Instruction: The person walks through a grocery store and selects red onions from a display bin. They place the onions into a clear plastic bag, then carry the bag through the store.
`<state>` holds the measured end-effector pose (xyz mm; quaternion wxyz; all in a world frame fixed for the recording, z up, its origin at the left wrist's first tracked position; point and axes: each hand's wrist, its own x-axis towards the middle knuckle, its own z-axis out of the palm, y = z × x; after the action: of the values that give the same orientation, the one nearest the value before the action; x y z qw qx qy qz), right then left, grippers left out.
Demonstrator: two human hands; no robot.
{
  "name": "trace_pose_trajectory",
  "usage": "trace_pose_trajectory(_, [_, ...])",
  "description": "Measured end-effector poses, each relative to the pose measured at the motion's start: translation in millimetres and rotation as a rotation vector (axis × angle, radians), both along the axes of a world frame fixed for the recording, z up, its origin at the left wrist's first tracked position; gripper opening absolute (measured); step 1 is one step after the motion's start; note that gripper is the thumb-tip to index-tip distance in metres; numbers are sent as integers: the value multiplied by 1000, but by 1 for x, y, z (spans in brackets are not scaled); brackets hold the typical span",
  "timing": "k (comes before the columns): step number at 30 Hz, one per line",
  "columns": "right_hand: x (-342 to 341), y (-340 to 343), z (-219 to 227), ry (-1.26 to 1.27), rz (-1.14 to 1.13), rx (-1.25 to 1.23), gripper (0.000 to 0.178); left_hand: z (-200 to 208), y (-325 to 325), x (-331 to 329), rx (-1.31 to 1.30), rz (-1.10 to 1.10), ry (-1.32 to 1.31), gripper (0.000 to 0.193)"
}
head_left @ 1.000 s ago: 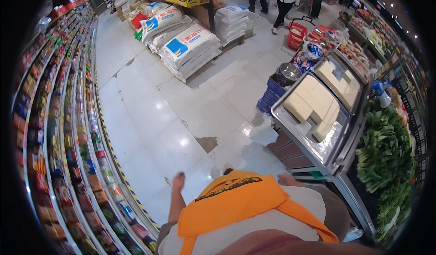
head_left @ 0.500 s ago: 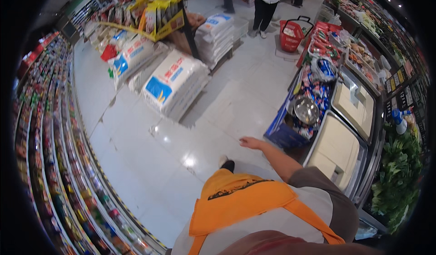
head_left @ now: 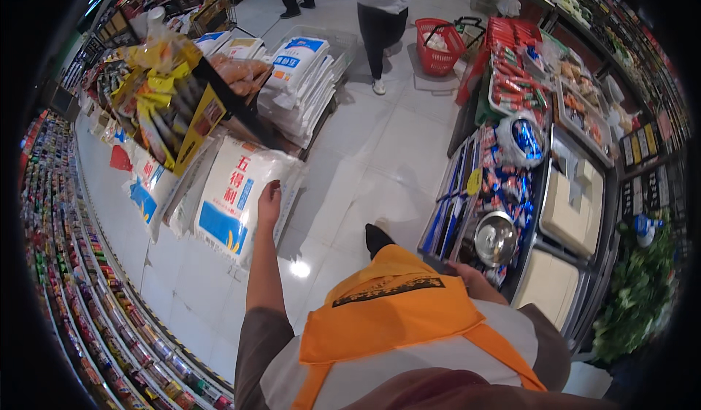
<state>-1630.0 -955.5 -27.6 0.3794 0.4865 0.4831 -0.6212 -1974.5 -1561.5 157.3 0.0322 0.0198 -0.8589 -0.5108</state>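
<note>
Head view: left hand (head_left: 269, 200), now forward at nine o'clock, is loosely half-curled, seemingly empty, with the white sack (head_left: 237, 191) its nearest item; right hand (head_left: 461, 271), now back at four o'clock beside the orange apron (head_left: 398, 324), hold untellable. White sack, nine o'clock: plump, flat-lying, blue-panelled, red-lettered; hand contact unclear.

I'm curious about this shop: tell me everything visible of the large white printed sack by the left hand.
The plump white sack looks like glossy plastic. It has red characters, and yellow curved shapes on a blue panel at the end nearer the person. It lies broad face up, with another printed white sack to its left. The person's bare left hand overlaps its right side in view; touch is unclear.
</note>
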Motion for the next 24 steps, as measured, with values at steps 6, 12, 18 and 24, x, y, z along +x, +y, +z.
trace_pose_trajectory(6, [-232,7,4,235,234,42,40,-5,119,-55,-23,-300,-222,32])
trace_pose_trajectory(12, [-490,-62,149,663,397,14,70,-16,121,-166,-87,-204,-230,31])
trace_pose_trajectory(18, [-648,-132,251,987,496,-214,67,-31,114,-369,-44,-115,-243,40])
trace_pose_trajectory(24, [-752,-172,286,841,481,0,53,-54,132,-574,-202,-83,-46,56])
